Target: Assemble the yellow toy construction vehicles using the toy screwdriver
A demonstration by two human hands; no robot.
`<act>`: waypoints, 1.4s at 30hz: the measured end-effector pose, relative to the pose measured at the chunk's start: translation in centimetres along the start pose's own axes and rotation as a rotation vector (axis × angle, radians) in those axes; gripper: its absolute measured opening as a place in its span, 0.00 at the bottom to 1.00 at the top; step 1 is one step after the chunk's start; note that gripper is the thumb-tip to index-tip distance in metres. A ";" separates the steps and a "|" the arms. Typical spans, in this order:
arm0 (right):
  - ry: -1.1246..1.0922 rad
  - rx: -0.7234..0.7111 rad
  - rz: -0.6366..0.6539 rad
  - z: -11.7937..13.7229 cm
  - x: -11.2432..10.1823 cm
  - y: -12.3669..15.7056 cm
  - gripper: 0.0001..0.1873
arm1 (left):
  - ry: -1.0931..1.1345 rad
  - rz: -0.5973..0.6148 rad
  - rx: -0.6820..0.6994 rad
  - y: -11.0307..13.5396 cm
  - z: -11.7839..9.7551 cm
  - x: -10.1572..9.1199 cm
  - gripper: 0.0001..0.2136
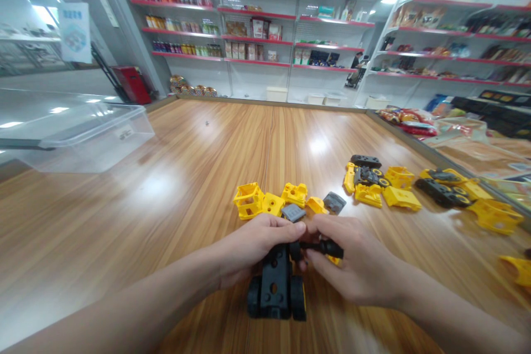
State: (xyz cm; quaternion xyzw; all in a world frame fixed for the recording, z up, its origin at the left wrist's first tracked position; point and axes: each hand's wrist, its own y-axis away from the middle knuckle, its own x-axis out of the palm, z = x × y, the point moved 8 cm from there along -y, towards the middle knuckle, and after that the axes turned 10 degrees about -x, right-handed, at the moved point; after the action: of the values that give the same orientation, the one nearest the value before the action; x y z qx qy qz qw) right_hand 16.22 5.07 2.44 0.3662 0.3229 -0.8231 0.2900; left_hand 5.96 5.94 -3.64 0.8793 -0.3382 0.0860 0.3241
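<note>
1. Head view, grip: left hand (262, 238) closed around front end of black toy chassis (275, 274), thumb on top.
2. Right hand (359, 257) closed on black screwdriver-like tool (329, 248), lying sideways right of the chassis, shaft pointing at its front wheel (295, 250). Fingers crowd the spot; can't tell if tip is seated.
3. Chassis: near edge of wooden table (199, 155), rear end toward the wearer, rear left wheel (254, 295) and rear right wheel (298, 297) on.
4. Just beyond chassis: yellow open frame (248, 202), yellow plate (272, 204), yellow block (294, 194), gray plate (293, 212); yellow curved piece (316, 206) and dark gray panel (334, 203) beyond it to the right.
5. Well right of chassis: more yellow and black toy parts (368, 196), grouped.
6. Far left beyond chassis: clear plastic bin (99, 146).
7. Farthest beyond chassis: stocked shelves (257, 36).
</note>
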 end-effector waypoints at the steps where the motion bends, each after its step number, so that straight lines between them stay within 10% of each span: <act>1: 0.002 -0.009 -0.004 0.0 0.0 0.0 0.06 | 0.000 0.001 0.002 0.0 0.0 0.0 0.20; 18: -0.111 0.090 0.092 -0.5 1.1 -0.1 0.12 | -0.371 -0.166 0.145 0.5 -1.5 -0.1 0.17; 27: -0.026 0.004 -0.007 -0.3 0.3 -0.2 0.05 | -0.093 -0.121 0.067 0.2 -0.8 -0.3 0.18; 42: -0.254 0.168 0.082 -1.0 1.6 0.2 0.16 | -0.589 -0.291 0.393 2.1 -3.2 0.7 0.12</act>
State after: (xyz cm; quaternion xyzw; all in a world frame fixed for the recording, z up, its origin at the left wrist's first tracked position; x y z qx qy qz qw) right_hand 15.91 5.32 0.58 0.2949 0.1984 -0.8744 0.3304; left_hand 5.30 6.39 0.17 0.9506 -0.2653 -0.1541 0.0471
